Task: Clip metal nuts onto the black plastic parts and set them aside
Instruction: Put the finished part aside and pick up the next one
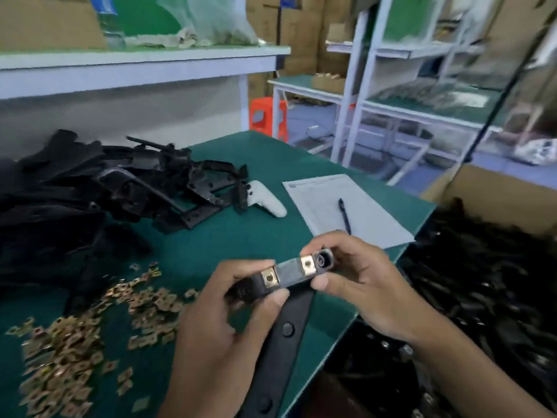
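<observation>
Both hands hold one black plastic part [283,330] above the front edge of the green table [229,236]. My left hand [229,321] pinches its left end, next to a brass-coloured metal nut [268,278] clipped on it. My right hand [358,282] grips the right end, thumb just below a second clipped nut [307,263]. The part's long arm hangs down toward me. Several loose metal nuts [90,336] lie scattered on the table at the lower left. A heap of black plastic parts [99,194] fills the table's left side.
A white handheld controller [266,200] lies beside the heap. A sheet of paper [340,206] with a black pen [344,215] lies at the table's right. A cardboard box [482,191] at the right holds many black parts [482,282]. White shelving and an orange stool [266,117] stand behind.
</observation>
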A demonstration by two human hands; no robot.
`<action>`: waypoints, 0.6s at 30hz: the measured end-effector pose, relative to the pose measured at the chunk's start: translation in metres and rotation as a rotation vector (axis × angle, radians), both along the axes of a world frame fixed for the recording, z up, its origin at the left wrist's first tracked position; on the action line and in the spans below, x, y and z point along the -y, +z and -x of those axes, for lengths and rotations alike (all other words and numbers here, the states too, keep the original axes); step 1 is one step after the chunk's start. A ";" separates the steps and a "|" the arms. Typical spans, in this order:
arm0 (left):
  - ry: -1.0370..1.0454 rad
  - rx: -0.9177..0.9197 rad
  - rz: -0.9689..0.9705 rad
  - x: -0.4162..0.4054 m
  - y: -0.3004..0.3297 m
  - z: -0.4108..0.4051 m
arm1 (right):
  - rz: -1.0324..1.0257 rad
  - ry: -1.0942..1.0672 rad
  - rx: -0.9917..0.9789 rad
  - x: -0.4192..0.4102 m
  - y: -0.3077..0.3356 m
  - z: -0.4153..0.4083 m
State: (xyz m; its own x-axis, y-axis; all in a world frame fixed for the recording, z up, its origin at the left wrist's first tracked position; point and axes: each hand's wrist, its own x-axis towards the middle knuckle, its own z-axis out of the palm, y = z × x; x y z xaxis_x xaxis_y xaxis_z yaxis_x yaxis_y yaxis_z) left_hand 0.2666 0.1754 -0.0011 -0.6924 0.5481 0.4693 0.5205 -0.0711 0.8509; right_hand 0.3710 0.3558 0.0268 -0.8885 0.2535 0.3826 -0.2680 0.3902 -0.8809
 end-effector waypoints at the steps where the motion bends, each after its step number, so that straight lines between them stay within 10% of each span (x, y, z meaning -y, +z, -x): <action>1: -0.062 -0.018 0.027 -0.018 0.002 -0.011 | 0.021 -0.067 -0.002 -0.009 -0.001 -0.024; 13: -0.484 -0.290 0.255 -0.173 -0.019 -0.130 | -0.049 -0.887 0.177 -0.086 -0.033 -0.218; 18: -0.342 -0.360 0.239 -0.143 -0.028 -0.097 | 0.002 -1.066 0.180 -0.098 -0.057 -0.213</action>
State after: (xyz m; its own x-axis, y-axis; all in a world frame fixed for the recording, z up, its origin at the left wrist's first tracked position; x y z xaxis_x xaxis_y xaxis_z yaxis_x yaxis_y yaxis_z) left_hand 0.3640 0.3182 -0.0287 -0.2753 0.8338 0.4785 0.7626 -0.1136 0.6368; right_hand 0.5844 0.4536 -0.0303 -0.2535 0.9297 0.2672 0.3422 0.3445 -0.8742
